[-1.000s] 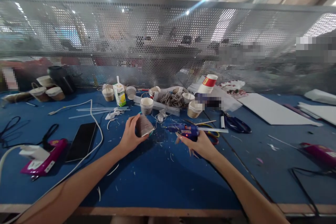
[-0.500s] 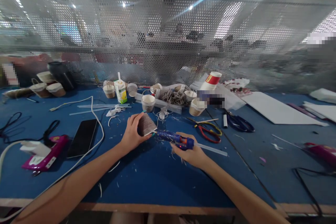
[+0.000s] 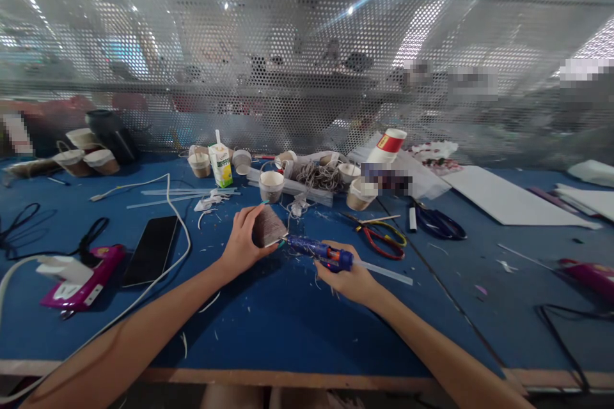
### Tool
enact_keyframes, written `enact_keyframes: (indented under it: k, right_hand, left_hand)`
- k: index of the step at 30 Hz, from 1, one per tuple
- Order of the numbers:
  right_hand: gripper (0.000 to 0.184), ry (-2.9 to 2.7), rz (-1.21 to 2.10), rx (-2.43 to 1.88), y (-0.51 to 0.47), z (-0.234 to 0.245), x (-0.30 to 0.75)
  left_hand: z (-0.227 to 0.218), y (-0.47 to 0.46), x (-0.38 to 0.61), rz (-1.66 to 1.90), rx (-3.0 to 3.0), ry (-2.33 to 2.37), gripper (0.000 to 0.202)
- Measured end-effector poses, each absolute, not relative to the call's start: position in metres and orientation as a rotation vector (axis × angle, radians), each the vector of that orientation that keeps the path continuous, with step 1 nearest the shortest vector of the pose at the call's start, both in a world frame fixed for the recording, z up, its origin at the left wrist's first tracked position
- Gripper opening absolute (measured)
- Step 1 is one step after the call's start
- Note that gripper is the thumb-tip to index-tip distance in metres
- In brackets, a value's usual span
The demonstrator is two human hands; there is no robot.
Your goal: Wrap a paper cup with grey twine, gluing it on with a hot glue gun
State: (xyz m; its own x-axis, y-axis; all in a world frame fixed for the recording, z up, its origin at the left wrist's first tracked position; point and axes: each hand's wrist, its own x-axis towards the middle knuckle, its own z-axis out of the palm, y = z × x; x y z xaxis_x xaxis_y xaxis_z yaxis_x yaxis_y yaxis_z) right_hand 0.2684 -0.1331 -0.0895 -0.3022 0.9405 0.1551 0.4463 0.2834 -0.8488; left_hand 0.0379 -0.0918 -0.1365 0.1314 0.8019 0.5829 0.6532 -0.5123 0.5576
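Note:
My left hand point(image 3: 241, 244) grips a small cup-shaped piece wrapped in brown-grey cord point(image 3: 268, 227), tipped on its side with its pale rim toward the right. In my right hand point(image 3: 352, 278) is a blue hot glue gun point(image 3: 309, 246), its nozzle at the lower right rim of the cord-wrapped piece; I cannot tell whether it touches. A translucent glue stick point(image 3: 386, 273) juts from the gun's back end. Just beyond my hands stands a small white-rimmed cup with a handle point(image 3: 271, 188). Thin strands hang beneath the glue gun.
Red-and-yellow handled pliers point(image 3: 384, 239) and dark blue scissors point(image 3: 439, 222) lie to the right. Leftward are a phone point(image 3: 151, 250), a white cable point(image 3: 188, 239) and a magenta power strip point(image 3: 81, 281). A drink carton point(image 3: 221, 166), several cups and a cord tangle point(image 3: 319, 176) line the back.
The glue gun's nozzle has shifted very slightly up along the rim of the cord-wrapped piece. Both hands keep the same hold.

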Motion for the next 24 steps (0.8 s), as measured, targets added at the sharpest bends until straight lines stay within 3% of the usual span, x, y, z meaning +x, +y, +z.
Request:
enact_keyframes:
  k: [16,24]
  right_hand:
    - [0.021,-1.876,0.980,-1.262,-0.132,-0.089,0.271]
    - [0.023,-2.044,0.713,-1.264,-0.127,-0.076,0.286]
  left_hand:
    - [-0.137,-0.091,0.039,1.319,2.221,1.453,0.075]
    - [-0.139,-0.090,0.038,1.345,2.160,1.487,0.075]
